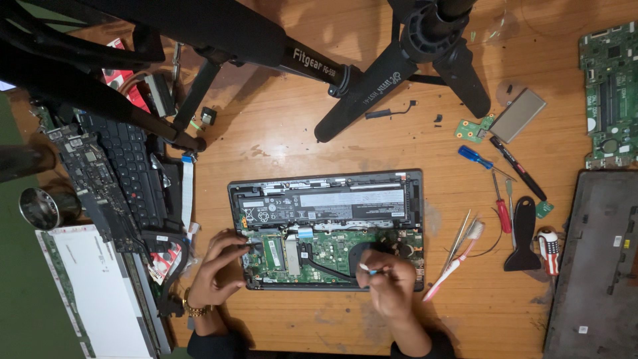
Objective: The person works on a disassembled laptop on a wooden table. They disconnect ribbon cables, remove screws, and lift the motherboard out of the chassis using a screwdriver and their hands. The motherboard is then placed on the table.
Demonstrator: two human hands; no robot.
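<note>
head camera, straight down, fairly high overhead

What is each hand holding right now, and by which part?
The right hand pinches a small light-blue tool by its handle end, tip over the laptop's board. The left hand holds nothing; its fingers rest on the laptop's left edge.

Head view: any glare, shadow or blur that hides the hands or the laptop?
Head view: sharp at the laptop, left hand and right hand; warm light, no strong glare there; the tripod at the top is dark and a little soft, casting shadow on the table; the steel cup glints; slight wide-angle bend at the edges.
</note>
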